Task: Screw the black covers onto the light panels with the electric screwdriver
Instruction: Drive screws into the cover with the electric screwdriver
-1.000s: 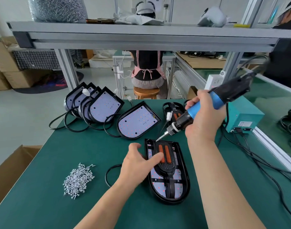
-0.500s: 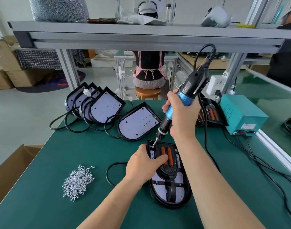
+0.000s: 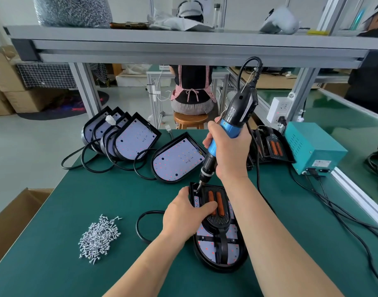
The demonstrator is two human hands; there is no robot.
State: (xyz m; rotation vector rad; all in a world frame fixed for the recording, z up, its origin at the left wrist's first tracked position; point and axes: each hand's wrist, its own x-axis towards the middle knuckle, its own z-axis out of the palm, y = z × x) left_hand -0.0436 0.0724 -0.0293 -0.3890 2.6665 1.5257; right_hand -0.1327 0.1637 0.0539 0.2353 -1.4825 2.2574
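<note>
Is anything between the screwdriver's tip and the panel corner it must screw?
Nothing visible. The electric screwdriver, in the right hand, has its bit at the far left corner of the light panel; the left hand holds the black cover beside it.

bright, even daylight, soft shadows, sharp focus, wide-angle bowing at edges.

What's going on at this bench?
A person is fastening a black cover onto a light panel. The right hand grips the electric screwdriver, its tip at the cover's far left corner, while the left hand holds the panel's edge, thumb on the cover. Loose screws lie to the left; uncovered panels wait behind.
</note>
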